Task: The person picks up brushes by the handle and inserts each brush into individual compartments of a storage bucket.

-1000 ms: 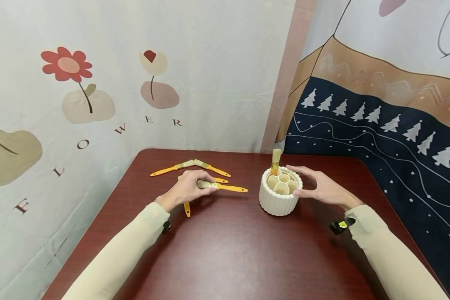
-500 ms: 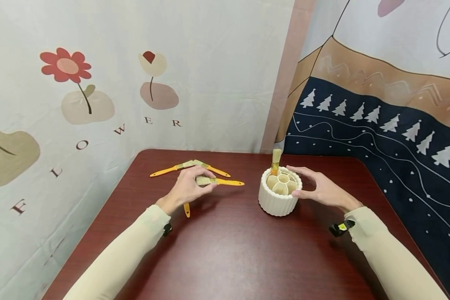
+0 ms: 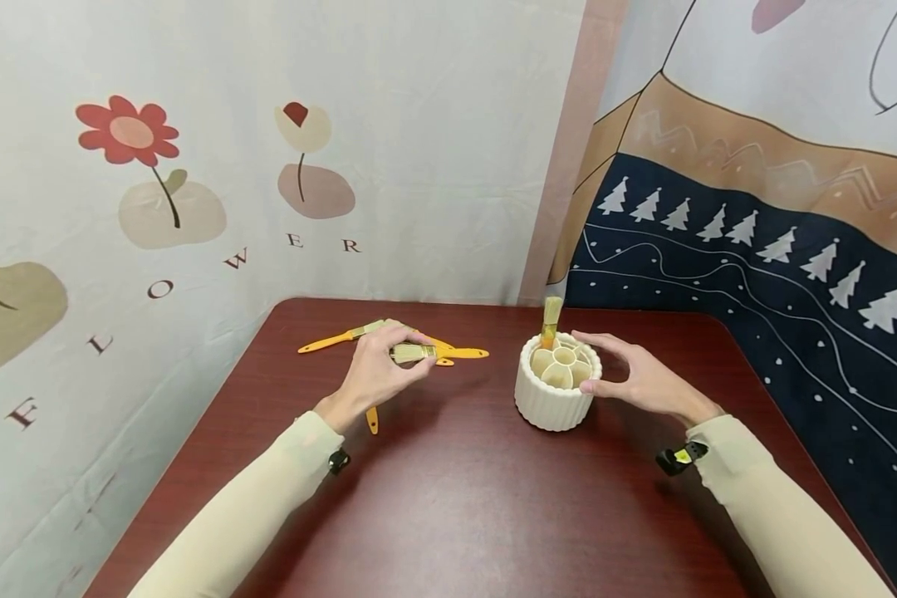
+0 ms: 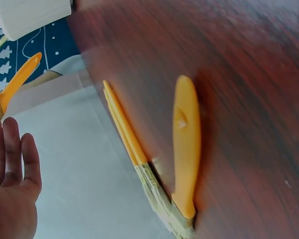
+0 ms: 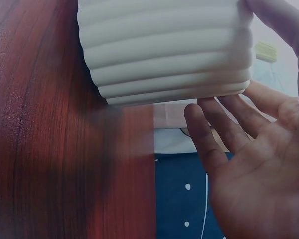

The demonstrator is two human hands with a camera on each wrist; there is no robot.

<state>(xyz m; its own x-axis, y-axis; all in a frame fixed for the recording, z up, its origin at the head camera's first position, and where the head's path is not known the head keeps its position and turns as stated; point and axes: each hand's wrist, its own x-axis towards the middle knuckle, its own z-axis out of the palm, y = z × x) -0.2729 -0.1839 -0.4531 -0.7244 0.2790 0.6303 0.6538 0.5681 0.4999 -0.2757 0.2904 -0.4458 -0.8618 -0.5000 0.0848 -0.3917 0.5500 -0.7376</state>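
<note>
My left hand point(image 3: 379, 365) pinches a flat paintbrush point(image 3: 465, 354) at its bristle end, the yellow handle pointing right. In the left wrist view the same brush's orange handle point(image 4: 21, 78) shows at the left edge, above the table. My right hand point(image 3: 646, 378) grips the rim of a white ribbed round holder point(image 3: 553, 407), thumb in front and a finger behind. One brush point(image 3: 551, 317) stands in the holder, bristles up; other petal-shaped compartments look bare. Around my left hand lie several more paintbrushes, among them one brush point(image 3: 325, 342) behind it and one handle point(image 3: 374, 420) below it.
The holder stands on a dark red wooden table point(image 3: 448, 515), right of the loose brushes. A pale flower-print cloth point(image 3: 433, 166) hangs behind the table. Another dark blue cloth with white trees point(image 3: 755, 307) hangs along the right side.
My left hand has shifted slightly up and away with the pinched brush, whose handle now overlaps the brushes behind it in the head view. My right hand and the holder stay in place.
</note>
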